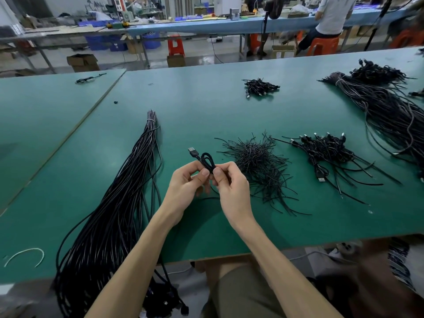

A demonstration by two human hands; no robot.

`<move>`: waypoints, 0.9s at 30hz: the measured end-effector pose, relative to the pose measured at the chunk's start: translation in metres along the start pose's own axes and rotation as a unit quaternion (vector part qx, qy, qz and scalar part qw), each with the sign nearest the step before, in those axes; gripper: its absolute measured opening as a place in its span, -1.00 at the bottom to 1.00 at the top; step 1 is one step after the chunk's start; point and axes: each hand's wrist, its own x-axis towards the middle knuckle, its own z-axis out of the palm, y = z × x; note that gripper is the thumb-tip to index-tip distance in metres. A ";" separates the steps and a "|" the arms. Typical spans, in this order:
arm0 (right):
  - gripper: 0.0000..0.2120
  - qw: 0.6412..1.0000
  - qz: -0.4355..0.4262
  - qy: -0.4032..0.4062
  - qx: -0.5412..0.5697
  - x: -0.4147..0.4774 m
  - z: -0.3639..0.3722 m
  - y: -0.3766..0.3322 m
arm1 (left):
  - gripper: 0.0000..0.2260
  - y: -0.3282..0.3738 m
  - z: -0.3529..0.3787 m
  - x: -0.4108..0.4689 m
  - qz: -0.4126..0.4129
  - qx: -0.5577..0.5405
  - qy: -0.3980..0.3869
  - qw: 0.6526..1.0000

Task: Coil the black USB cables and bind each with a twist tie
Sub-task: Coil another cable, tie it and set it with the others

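Fingers [205,173] of the left hand [183,182] and the right hand [231,189] pinched the small coiled black USB cable [207,159] above the green table [206,99], apparently to keep its loops together, near the heap of thin black twist ties [254,161] for binding.

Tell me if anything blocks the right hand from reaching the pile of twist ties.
Nothing visible does. The right hand, pinching the coiled cable together with the left hand, is just beside the twist tie pile on the green table; no other thing lies between them.
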 end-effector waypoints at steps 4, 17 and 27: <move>-0.87 1.000 0.006 -0.022 0.008 0.000 0.002 0.000 | -0.80 -0.005 0.001 0.002 0.013 0.029 0.024 0.999; -0.83 0.994 0.086 -0.020 0.067 0.002 0.000 -0.002 | -0.97 -0.005 0.008 -0.006 0.222 0.322 0.166 0.905; -0.82 0.986 0.116 -0.011 0.119 0.004 -0.004 -0.001 | -0.95 -0.003 0.006 -0.006 0.288 0.407 0.136 0.856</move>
